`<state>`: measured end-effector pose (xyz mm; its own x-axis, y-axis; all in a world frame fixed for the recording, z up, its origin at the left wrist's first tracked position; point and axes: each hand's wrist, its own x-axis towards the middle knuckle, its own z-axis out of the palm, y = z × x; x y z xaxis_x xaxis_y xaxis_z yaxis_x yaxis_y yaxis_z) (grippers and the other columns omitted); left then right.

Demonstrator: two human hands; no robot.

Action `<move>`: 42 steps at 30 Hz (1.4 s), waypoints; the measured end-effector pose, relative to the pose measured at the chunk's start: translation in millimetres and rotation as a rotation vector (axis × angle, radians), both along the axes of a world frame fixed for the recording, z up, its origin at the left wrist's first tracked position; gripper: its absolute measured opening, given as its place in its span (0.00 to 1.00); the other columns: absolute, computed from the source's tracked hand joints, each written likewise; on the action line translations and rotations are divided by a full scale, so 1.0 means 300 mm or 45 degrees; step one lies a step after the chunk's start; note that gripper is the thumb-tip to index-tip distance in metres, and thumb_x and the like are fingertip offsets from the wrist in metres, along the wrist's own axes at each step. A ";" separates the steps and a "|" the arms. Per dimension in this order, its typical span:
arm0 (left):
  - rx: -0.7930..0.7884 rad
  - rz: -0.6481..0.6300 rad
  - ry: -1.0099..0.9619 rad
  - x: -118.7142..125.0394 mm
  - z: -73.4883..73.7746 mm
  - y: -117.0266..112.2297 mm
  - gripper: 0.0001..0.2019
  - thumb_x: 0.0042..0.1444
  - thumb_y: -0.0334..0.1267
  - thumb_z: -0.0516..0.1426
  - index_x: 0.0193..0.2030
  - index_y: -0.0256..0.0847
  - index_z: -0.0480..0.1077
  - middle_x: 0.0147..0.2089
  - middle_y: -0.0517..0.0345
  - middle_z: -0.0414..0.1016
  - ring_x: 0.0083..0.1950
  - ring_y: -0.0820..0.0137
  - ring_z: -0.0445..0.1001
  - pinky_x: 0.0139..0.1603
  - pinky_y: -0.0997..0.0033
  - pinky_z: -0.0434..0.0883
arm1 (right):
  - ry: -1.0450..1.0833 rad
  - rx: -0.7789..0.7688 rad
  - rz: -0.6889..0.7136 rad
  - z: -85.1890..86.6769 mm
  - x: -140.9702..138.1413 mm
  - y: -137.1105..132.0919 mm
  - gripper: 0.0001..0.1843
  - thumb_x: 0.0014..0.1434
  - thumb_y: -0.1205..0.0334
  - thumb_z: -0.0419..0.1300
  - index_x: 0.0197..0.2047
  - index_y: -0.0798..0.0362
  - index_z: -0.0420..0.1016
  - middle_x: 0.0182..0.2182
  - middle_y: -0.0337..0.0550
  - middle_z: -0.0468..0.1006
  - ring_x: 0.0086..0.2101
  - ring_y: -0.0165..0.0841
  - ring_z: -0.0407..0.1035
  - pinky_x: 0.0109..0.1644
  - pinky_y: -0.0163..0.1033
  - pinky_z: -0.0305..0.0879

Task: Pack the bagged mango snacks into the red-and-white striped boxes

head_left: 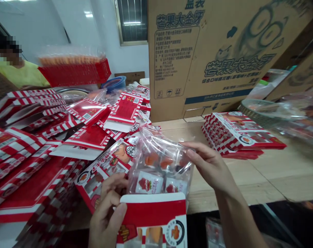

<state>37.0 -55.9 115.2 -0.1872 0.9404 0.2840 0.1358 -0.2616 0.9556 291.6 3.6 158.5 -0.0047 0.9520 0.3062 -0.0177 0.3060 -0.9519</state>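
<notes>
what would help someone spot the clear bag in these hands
Below the big cardboard carton, the right hand pinches a clear plastic bag over the red-and-white box in the left hand. Unlike the flat printed boxes around it, it is see-through, showing orange pieces and strawberry-printed packets.

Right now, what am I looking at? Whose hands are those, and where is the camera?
Those are a person's own two bare hands, not a machine. The camera sits on their head, so you see what they see, looking down. The right hand pinches a clear plastic bag with orange pieces and strawberry packets inside. The left hand holds a red-and-white box. More red-and-white boxes are stacked on the wooden table, and a big cardboard carton stands behind them. Another person in a yellow shirt is farther away.
</notes>
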 end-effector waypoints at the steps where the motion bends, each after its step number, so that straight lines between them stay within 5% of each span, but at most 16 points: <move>1: -0.014 -0.011 -0.022 0.014 0.006 -0.002 0.16 0.58 0.42 0.57 0.21 0.43 0.63 0.52 0.57 0.73 0.50 0.64 0.71 0.47 0.70 0.69 | -0.055 -0.018 0.009 0.005 0.003 0.002 0.11 0.57 0.52 0.66 0.42 0.43 0.83 0.31 0.39 0.82 0.24 0.29 0.73 0.24 0.31 0.67; 4: -0.030 -0.092 -0.072 0.039 0.021 0.004 0.15 0.58 0.41 0.57 0.21 0.43 0.63 0.51 0.58 0.74 0.49 0.65 0.72 0.47 0.71 0.69 | -0.187 -0.022 0.076 0.041 0.004 0.025 0.11 0.59 0.52 0.64 0.44 0.43 0.83 0.33 0.40 0.83 0.23 0.27 0.68 0.22 0.31 0.62; 7: 0.006 -0.029 -0.070 0.030 0.023 0.015 0.15 0.59 0.40 0.57 0.21 0.43 0.62 0.52 0.60 0.73 0.52 0.66 0.70 0.49 0.72 0.68 | -0.232 -0.013 0.336 0.057 -0.002 0.039 0.12 0.61 0.51 0.62 0.44 0.44 0.83 0.35 0.41 0.80 0.30 0.29 0.70 0.30 0.33 0.65; 11: 0.073 0.050 0.076 0.005 0.018 0.017 0.16 0.60 0.39 0.56 0.21 0.43 0.62 0.54 0.59 0.72 0.54 0.66 0.69 0.51 0.72 0.66 | -0.235 -0.066 0.787 -0.016 -0.024 0.006 0.19 0.54 0.42 0.65 0.38 0.49 0.84 0.37 0.42 0.74 0.39 0.32 0.69 0.44 0.38 0.65; 14: 0.045 -0.031 0.046 0.006 0.020 0.006 0.16 0.60 0.43 0.57 0.22 0.43 0.64 0.41 0.57 0.75 0.43 0.67 0.72 0.43 0.73 0.68 | -0.120 -0.200 0.902 -0.082 -0.040 -0.049 0.19 0.47 0.42 0.70 0.31 0.51 0.83 0.36 0.40 0.72 0.38 0.31 0.68 0.44 0.38 0.66; 17: -0.114 -0.052 -0.059 0.017 0.027 -0.003 0.19 0.58 0.51 0.58 0.22 0.43 0.62 0.25 0.63 0.68 0.26 0.71 0.66 0.29 0.74 0.65 | -0.103 -0.232 0.791 -0.102 -0.046 -0.098 0.15 0.52 0.47 0.68 0.33 0.50 0.83 0.36 0.40 0.71 0.36 0.31 0.68 0.42 0.37 0.67; 19: -0.185 -0.013 -0.089 0.022 0.032 -0.002 0.21 0.55 0.54 0.59 0.21 0.43 0.59 0.22 0.65 0.64 0.24 0.72 0.62 0.26 0.75 0.64 | -0.121 -0.177 0.604 -0.097 -0.048 -0.118 0.13 0.53 0.49 0.68 0.30 0.50 0.82 0.33 0.40 0.70 0.35 0.31 0.67 0.41 0.37 0.66; 21: -0.216 -0.004 -0.123 0.025 0.033 0.001 0.22 0.54 0.53 0.60 0.20 0.43 0.58 0.22 0.64 0.65 0.26 0.71 0.66 0.30 0.74 0.66 | -0.130 -0.150 0.515 -0.092 -0.052 -0.130 0.16 0.52 0.46 0.68 0.28 0.51 0.80 0.31 0.40 0.71 0.33 0.32 0.67 0.39 0.37 0.66; 24: -0.280 -0.119 -0.224 0.030 0.031 -0.003 0.21 0.53 0.51 0.61 0.20 0.43 0.59 0.24 0.60 0.70 0.34 0.65 0.75 0.37 0.70 0.70 | -0.169 -0.152 0.640 -0.093 -0.067 -0.144 0.20 0.57 0.43 0.62 0.28 0.52 0.78 0.26 0.40 0.71 0.32 0.34 0.67 0.37 0.39 0.66; 28: -0.318 -0.210 -0.333 0.037 0.040 -0.012 0.18 0.53 0.51 0.62 0.24 0.42 0.64 0.24 0.60 0.69 0.41 0.59 0.79 0.35 0.72 0.69 | -0.158 -0.060 0.676 -0.104 -0.092 -0.164 0.23 0.62 0.44 0.56 0.23 0.51 0.73 0.21 0.37 0.68 0.28 0.33 0.65 0.45 0.45 0.66; 33: -0.333 -0.191 -0.227 0.039 0.063 0.005 0.14 0.55 0.51 0.61 0.31 0.42 0.69 0.30 0.60 0.74 0.36 0.69 0.75 0.34 0.77 0.67 | 0.230 -0.357 0.325 -0.139 -0.121 -0.173 0.14 0.59 0.47 0.62 0.38 0.49 0.76 0.30 0.41 0.77 0.30 0.31 0.71 0.33 0.34 0.68; 37: -0.291 -0.071 -0.051 0.038 0.056 0.020 0.10 0.56 0.47 0.60 0.35 0.43 0.71 0.29 0.63 0.73 0.32 0.73 0.71 0.35 0.79 0.67 | 0.383 -0.469 0.184 -0.160 -0.136 -0.187 0.22 0.56 0.44 0.64 0.50 0.46 0.73 0.41 0.46 0.80 0.39 0.35 0.75 0.42 0.39 0.72; 42: -0.336 -0.059 -0.118 0.061 0.038 0.023 0.11 0.58 0.47 0.59 0.36 0.42 0.69 0.25 0.64 0.70 0.27 0.72 0.69 0.30 0.77 0.67 | 0.399 -0.581 0.247 -0.171 -0.152 -0.229 0.15 0.51 0.51 0.70 0.38 0.49 0.75 0.29 0.39 0.79 0.30 0.33 0.75 0.35 0.36 0.72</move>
<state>55.4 -49.0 126.7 -0.1559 0.9877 0.0119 0.0380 -0.0061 0.9993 245.9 -65.1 107.1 -0.1673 0.9786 -0.1197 -0.3341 -0.1705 -0.9270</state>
